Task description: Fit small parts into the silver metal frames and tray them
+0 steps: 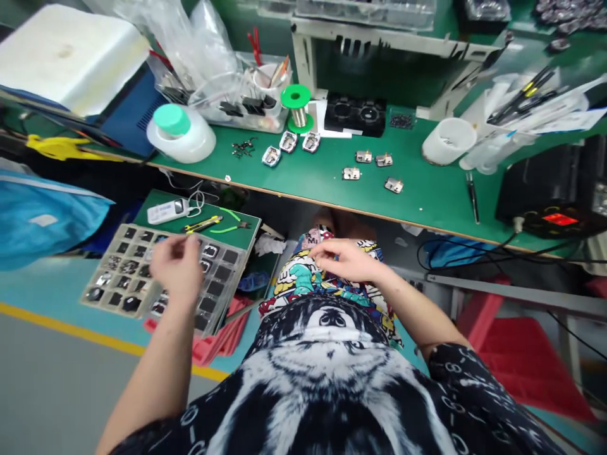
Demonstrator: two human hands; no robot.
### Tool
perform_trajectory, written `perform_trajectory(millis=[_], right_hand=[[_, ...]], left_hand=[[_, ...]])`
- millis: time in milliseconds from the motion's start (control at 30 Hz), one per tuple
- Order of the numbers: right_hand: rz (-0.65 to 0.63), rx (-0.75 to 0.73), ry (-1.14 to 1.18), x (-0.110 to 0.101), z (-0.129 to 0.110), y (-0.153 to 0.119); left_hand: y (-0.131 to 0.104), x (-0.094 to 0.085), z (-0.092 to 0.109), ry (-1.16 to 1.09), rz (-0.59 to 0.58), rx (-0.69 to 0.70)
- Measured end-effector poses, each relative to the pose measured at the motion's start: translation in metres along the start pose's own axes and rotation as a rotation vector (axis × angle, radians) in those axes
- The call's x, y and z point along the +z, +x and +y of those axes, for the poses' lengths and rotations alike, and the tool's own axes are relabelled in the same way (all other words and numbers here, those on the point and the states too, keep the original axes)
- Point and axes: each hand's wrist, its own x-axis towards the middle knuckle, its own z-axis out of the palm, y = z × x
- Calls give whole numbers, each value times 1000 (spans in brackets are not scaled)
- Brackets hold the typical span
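Note:
My left hand [175, 270] is over the sorting trays on the left, fingers curled in and slightly blurred. Whatever it may pinch cannot be made out. Under it lie a compartment box [124, 272] of small dark and metallic parts and a clear tray [219, 278] with dark square pieces. My right hand [345, 259] hovers above my lap, fingers loosely stretched, holding nothing visible. On the green bench [322, 180] ahead are several small metal-framed modules [351, 173] and three silvery watch-like cases [288, 141].
A solder wire spool [298, 107], a white bottle with green cap [183, 133] and a white cup [448, 140] stand along the bench. Green-handled cutters [230, 221] and a white meter [167, 211] lie behind the trays. A black box with red display [554, 196] trails cables at right.

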Motion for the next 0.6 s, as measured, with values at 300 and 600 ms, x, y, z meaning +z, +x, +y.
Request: perform_trajectory(millis=[300, 600], right_hand=[[97, -338, -897, -66, -75, 112], [8, -383, -1069, -94, -54, 152]], left_hand=[[77, 135, 145, -38, -138, 548], [95, 161, 159, 18, -228, 475]])
